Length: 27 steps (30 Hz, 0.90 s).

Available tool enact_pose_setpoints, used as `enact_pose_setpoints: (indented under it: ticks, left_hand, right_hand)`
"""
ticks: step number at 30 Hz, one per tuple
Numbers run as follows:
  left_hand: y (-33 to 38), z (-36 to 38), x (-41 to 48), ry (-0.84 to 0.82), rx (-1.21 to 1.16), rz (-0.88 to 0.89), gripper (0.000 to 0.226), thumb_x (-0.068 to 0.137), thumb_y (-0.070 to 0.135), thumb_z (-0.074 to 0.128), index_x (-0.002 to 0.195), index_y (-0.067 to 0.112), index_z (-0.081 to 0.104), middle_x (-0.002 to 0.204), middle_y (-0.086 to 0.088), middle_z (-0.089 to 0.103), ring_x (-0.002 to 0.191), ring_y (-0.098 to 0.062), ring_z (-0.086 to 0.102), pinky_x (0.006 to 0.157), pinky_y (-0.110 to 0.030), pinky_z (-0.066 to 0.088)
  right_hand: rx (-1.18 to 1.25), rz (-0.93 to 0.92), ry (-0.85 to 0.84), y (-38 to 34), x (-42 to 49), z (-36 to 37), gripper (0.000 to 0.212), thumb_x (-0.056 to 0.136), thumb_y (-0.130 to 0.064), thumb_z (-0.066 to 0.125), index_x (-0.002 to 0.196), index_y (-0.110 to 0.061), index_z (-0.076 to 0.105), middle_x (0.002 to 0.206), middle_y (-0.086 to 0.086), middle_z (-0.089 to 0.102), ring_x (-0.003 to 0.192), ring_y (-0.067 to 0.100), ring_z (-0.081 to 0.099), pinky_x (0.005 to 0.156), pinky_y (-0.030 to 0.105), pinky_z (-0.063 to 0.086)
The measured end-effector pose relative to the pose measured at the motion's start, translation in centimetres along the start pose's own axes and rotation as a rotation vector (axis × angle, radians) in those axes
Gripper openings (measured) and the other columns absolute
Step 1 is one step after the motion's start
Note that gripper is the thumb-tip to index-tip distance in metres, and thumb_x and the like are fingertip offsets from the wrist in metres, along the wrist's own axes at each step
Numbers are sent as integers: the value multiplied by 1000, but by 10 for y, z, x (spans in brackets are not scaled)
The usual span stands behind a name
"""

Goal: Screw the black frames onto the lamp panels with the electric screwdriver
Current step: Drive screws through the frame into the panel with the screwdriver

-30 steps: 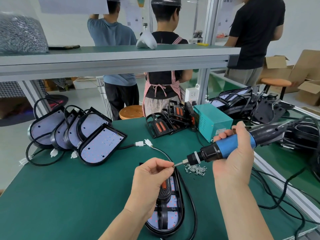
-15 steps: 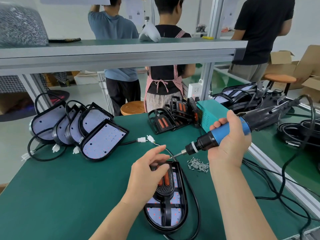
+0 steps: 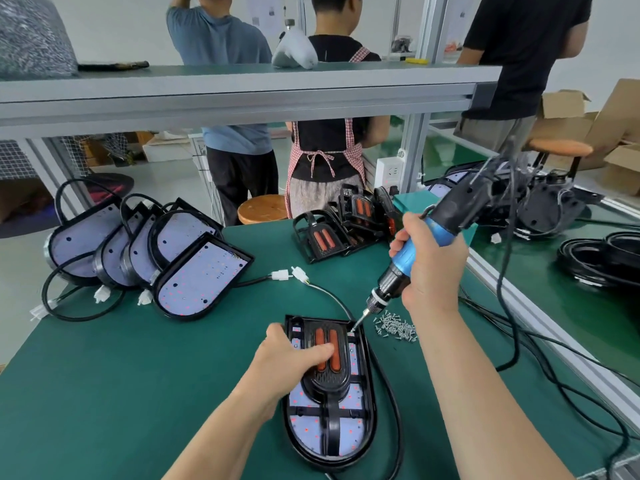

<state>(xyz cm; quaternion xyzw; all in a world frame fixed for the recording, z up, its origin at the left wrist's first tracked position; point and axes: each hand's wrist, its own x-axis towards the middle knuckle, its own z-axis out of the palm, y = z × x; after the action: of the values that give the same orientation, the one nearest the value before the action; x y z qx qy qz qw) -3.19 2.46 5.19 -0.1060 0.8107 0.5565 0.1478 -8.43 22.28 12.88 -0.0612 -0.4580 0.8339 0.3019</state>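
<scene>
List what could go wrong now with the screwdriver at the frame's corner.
1. The electric screwdriver leans tilted onto the black frame at its far right corner; its bit may slip and scratch the lamp panel.
2. The left hand presses the frame nearby; a slip could strike its fingers.
3. The right hand works just above the loose screws, which could scatter.

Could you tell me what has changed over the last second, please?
The left hand left the bit and came down to press the frame. The screwdriver tipped downward, its bit at the frame's upper right corner. The right hand still grips it; screws and spare panels are unmoved.
</scene>
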Motion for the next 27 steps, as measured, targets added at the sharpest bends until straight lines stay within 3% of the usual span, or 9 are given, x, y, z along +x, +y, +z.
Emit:
enact_pose_setpoints:
  ticks: [3, 6, 19, 23, 27]
  left_hand:
    - [-1, 5, 2, 14, -49, 50, 80, 43, 50, 83, 108, 11, 56, 103, -8, 72, 97, -27, 70, 92, -49, 56]
    - [-2, 9, 3, 58, -71, 72, 75, 41, 49, 80, 103, 18, 54, 96, -1, 72, 91, -21, 71, 87, -45, 58]
    - [-9, 9, 7, 44, -142, 97, 70, 43, 44, 82, 104, 21, 55, 83, 11, 74, 84, -14, 73, 79, -36, 60]
    - [-9, 9, 7, 41, -154, 98, 71, 43, 44, 82, 104, 22, 55, 84, 8, 74, 86, -17, 73, 82, -40, 60]
    - [-10, 10, 6, 42, -171, 113, 66, 46, 41, 82, 103, 22, 55, 85, 11, 74, 81, -10, 72, 74, -30, 57]
  right_hand:
    - [-61, 14, -50, 8, 0, 1, 15, 86, -7, 71, 85, -7, 56, 61, 2, 57, 51, 17, 53, 52, 28, 48]
    - [-80, 15, -73, 10, -1, 2, 16, 85, -8, 72, 87, -7, 56, 61, 2, 58, 50, 17, 53, 51, 28, 48]
    - [-94, 5, -86, 12, 2, -2, 15, 87, -5, 71, 87, -7, 56, 62, 3, 58, 50, 19, 53, 51, 29, 48]
    - [-124, -7, -171, 15, -4, 0, 15, 87, -5, 71, 91, -5, 56, 61, 4, 57, 49, 21, 52, 52, 29, 48]
    - [-128, -27, -256, 15, -9, 3, 19, 82, -12, 72, 90, -4, 57, 59, 3, 57, 48, 20, 52, 52, 29, 48]
